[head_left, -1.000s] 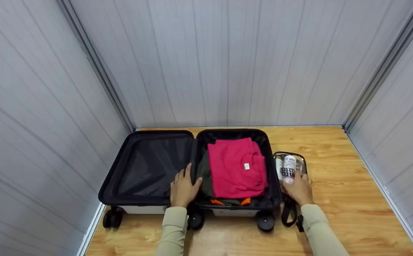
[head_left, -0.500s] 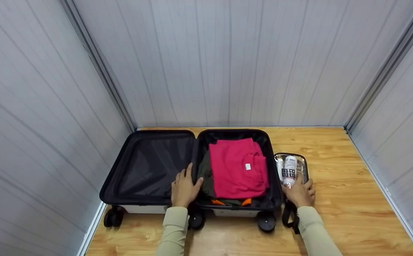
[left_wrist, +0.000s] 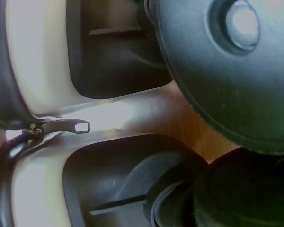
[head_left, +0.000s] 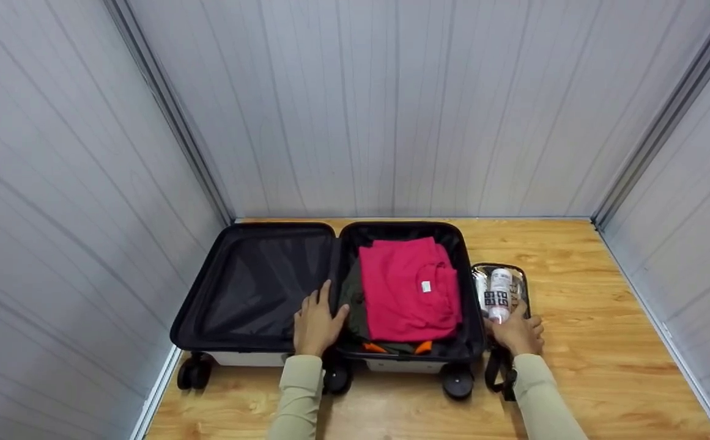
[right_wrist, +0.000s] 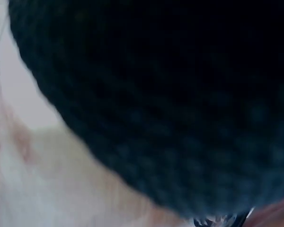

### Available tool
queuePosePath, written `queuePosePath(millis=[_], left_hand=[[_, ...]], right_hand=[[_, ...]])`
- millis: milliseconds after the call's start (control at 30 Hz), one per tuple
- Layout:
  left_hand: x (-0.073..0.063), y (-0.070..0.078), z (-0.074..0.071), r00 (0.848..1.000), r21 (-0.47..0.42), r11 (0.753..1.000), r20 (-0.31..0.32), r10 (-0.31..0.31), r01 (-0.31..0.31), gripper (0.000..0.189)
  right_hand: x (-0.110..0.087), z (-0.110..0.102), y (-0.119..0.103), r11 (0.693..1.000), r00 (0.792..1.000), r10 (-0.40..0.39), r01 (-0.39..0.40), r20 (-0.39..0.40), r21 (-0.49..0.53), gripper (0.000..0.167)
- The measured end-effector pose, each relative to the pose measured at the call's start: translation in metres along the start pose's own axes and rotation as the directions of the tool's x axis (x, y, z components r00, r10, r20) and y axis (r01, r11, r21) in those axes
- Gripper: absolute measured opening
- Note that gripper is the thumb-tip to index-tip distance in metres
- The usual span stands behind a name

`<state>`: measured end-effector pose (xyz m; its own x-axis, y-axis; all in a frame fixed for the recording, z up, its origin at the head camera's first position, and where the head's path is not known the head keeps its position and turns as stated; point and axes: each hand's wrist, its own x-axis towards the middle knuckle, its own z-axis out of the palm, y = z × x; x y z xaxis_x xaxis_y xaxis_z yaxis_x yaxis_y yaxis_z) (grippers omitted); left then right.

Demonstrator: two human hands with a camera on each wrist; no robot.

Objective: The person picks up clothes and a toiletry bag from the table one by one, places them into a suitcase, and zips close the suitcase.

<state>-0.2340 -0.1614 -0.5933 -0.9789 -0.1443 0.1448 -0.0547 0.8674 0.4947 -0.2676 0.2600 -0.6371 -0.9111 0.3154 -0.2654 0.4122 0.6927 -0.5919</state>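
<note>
In the head view, an open suitcase (head_left: 255, 287) lies flat on the floor. A folded pink T-shirt (head_left: 406, 287) lies in its right half, over dark green clothing (head_left: 355, 305). My left hand (head_left: 317, 324) rests at the near edge between the two halves, fingers extended. To the right of the suitcase is a clear toiletry bag (head_left: 482, 266) with black edging, holding a white bottle (head_left: 501, 284) and other items. My right hand (head_left: 515, 335) grips the bag's near end, thumb on the left and fingers around the right side. The fingertips are partly hidden.
Black suitcase wheels (head_left: 457, 382) stick out toward me. A zipper pull (left_wrist: 61, 126) shows between the halves in the left wrist view. A black strap (head_left: 495, 370) lies below my right hand. Panel walls (head_left: 391, 110) enclose the wood floor (head_left: 581, 354). Dark fabric (right_wrist: 170, 104) mostly fills the right wrist view.
My right hand has slid a little toward me along the toiletry bag, and its fingers now wrap the right side. More of the bottle shows. The left hand has stayed in place.
</note>
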Motion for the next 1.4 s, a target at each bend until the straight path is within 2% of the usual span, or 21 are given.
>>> queuePosePath(millis=[233, 400, 633, 967, 1200, 1400], left_hand=[[-0.001, -0.001, 0.0, 1.0, 0.005, 1.0, 0.009, -0.022, 0.022, 0.072], [-0.003, -0.001, -0.001, 1.0, 0.009, 1.0, -0.003, -0.012, 0.012, 0.071], [-0.003, -0.001, -0.002, 1.0, 0.014, 1.0, 0.0, -0.012, 0.012, 0.071], [-0.003, 0.0, -0.002, 1.0, 0.004, 1.0, 0.005, -0.009, 0.009, 0.071], [-0.003, -0.001, -0.002, 1.0, 0.011, 1.0, 0.01, -0.01, 0.01, 0.072], [-0.002, -0.001, -0.001, 1.0, 0.011, 1.0, 0.013, -0.019, 0.019, 0.071]], right_hand=[[-0.001, 0.004, 0.002, 0.998, 1.0, 0.017, -0.016, -0.018, 0.055, 0.103], [-0.001, 0.006, 0.004, 0.995, 0.999, 0.018, -0.015, -0.028, 0.096, 0.099], [0.001, 0.007, 0.009, 0.99, 0.998, 0.02, -0.012, -0.056, 0.138, 0.107], [0.004, -0.001, 0.02, 0.977, 0.999, -0.025, 0.018, 0.03, 0.213, 0.096], [0.005, -0.004, 0.025, 0.972, 0.999, -0.031, 0.022, 0.035, 0.232, 0.098], [0.007, -0.004, 0.028, 0.963, 0.998, -0.059, 0.049, 0.03, 0.264, 0.09]])
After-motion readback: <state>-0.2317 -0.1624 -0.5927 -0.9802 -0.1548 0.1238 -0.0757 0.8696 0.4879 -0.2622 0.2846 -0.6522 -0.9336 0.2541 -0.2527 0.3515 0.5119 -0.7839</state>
